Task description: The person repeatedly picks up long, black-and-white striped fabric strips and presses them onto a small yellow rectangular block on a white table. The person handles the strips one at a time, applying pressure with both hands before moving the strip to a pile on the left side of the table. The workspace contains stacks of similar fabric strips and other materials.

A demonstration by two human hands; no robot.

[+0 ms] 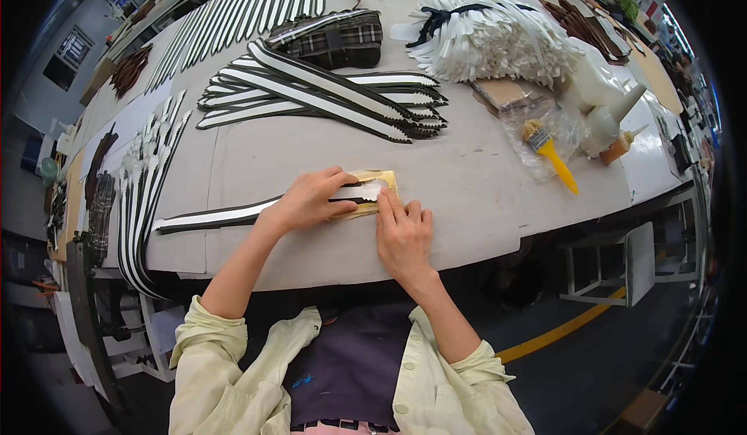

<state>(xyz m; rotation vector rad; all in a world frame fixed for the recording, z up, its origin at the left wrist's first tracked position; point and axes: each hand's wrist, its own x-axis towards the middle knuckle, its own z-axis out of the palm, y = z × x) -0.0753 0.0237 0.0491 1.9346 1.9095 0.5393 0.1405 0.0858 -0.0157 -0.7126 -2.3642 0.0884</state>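
Note:
A long black-edged white strip [226, 217] lies across the table in front of me, its right end on a small yellowish board [391, 178]. My left hand [307, 200] is closed over the strip near that end, fingers on the far side and thumb on the near side. My right hand [405, 236] touches the strip's whitish, ragged end with its fingertips, the other fingers curled. Whether those fingertips pinch a small piece there is hidden. Beyond my hands lies a crossed pile of similar strips [311, 89].
More strips [148, 186] hang over the table's left edge. Farther back stand a dark plaid bundle [338, 40] and a heap of white strips [490, 38]. At the right are a yellow-handled brush [556, 163] on clear plastic, a white bottle [607, 124] and a stool [638, 264].

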